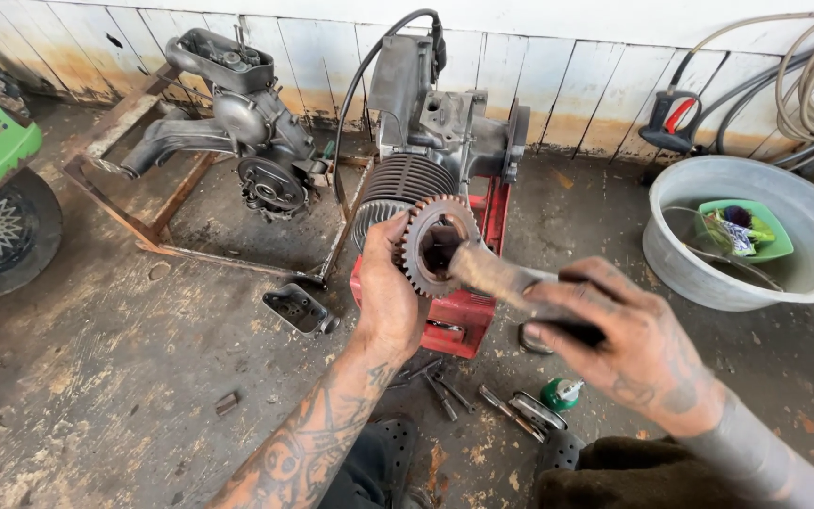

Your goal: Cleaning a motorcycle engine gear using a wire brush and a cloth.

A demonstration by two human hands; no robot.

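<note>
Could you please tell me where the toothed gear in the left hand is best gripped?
Grip the gear by its toothed rim from its left side, as the left hand does; the tool in the right hand enters its open centre from the right.

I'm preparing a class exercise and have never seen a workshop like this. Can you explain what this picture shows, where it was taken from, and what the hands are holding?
The one picture comes from a camera worn on the person's head, looking down at a dirty concrete floor. The left hand holds a rusty toothed gear. The right hand grips a dark tool whose end goes into the gear's centre hole. Behind stands an engine on a red stand. Loose bolts lie on the floor, a metal basin sits to the right, and a second engine part rests on a rusty frame.
</note>
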